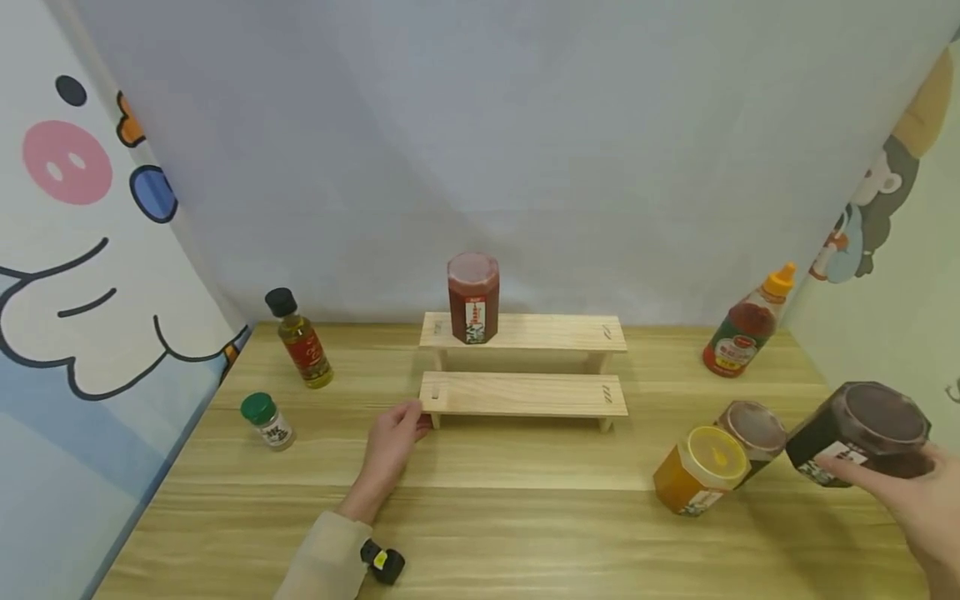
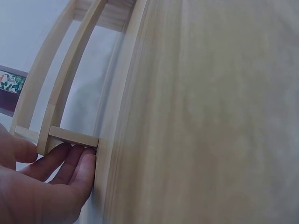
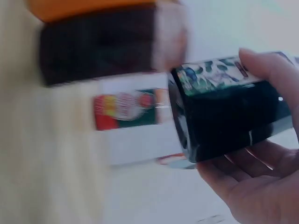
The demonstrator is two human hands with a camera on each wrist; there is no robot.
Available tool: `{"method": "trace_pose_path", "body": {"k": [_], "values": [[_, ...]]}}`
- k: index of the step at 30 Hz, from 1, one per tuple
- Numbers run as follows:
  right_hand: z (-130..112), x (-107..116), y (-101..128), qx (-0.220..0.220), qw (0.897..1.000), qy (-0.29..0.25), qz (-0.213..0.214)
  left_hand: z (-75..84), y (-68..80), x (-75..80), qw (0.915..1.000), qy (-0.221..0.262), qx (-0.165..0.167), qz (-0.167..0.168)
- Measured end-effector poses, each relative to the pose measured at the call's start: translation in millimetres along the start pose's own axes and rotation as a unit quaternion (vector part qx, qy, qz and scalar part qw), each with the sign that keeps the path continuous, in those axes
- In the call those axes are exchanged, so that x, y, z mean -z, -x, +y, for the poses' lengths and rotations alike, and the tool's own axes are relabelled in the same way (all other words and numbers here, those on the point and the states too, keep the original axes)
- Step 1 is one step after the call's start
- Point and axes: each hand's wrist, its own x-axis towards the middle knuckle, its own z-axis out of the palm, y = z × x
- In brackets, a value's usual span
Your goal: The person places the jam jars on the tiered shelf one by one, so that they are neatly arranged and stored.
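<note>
My right hand (image 1: 918,492) grips a dark jar (image 1: 858,433) above the table at the right, tilted, with its label partly behind my thumb. In the right wrist view the same jar (image 3: 229,112) shows its dark contents and a leaf-patterned label. My left hand (image 1: 393,437) holds the left end of a two-step wooden shelf (image 1: 525,396), thumb at the board and fingers (image 2: 70,163) against its leg. On the upper step stands a red-brown jar (image 1: 474,300). Nearest my right hand on the table are a yellow-lidded orange jar (image 1: 701,471) and another dark jar (image 1: 753,433).
A sauce bottle with an orange cap (image 1: 746,325) stands at the back right. To the left are a black-capped oil bottle (image 1: 302,342) and a green-capped shaker (image 1: 268,421). A pale wall (image 1: 525,150) rises behind the table (image 1: 525,525).
</note>
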Motion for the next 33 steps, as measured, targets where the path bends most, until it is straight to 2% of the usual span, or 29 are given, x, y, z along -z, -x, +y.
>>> {"method": "trace_pose_path", "body": {"k": [2,4,5,7,10,11,14,17,20,27,33], "values": [[-8.5,2.7,-9.9,0.042,0.999,-0.003,-0.009,-0.1,-0.3,0.1,1.0000,-0.003,0.001,-0.002],[-17.7,3.0,-19.4,0.060,0.998,0.027,-0.013,-0.1,-0.3,0.5,1.0000,-0.006,0.003,-0.002],[-22.8,2.1,-23.7,0.058,0.997,0.053,-0.013,-0.3,-0.3,0.8,1.0000,-0.007,0.004,-0.001],[-32.8,-2.4,-31.4,0.037,0.997,0.068,-0.017,-0.4,0.0,1.6,0.9999,-0.008,0.008,0.000],[-48.4,-14.7,-41.5,0.000,0.991,0.131,-0.020,-0.6,0.1,2.4,0.9999,-0.007,0.013,0.003],[-53.3,-19.8,-44.8,-0.012,0.991,0.133,-0.024,-0.6,0.0,2.5,0.9999,-0.003,0.011,0.002],[-66.2,-38.5,-55.6,-0.029,0.992,0.115,-0.036,0.1,-0.3,1.7,0.9999,0.007,0.010,0.000],[-77.3,-60.5,-64.8,-0.038,0.997,0.040,-0.054,0.8,-0.8,0.8,0.9999,0.012,0.007,0.000],[-87.0,-86.2,-71.8,-0.038,0.997,-0.012,-0.063,1.1,-1.5,0.9,0.9999,0.007,0.010,0.004],[-104.4,-143.5,-82.0,-0.050,0.996,0.012,-0.078,1.7,-2.0,1.6,0.9999,0.010,0.007,0.004],[-105.0,-177.2,-90.0,-0.020,0.997,-0.004,-0.078,1.4,-1.7,0.7,0.9999,0.016,0.004,-0.003]]}}
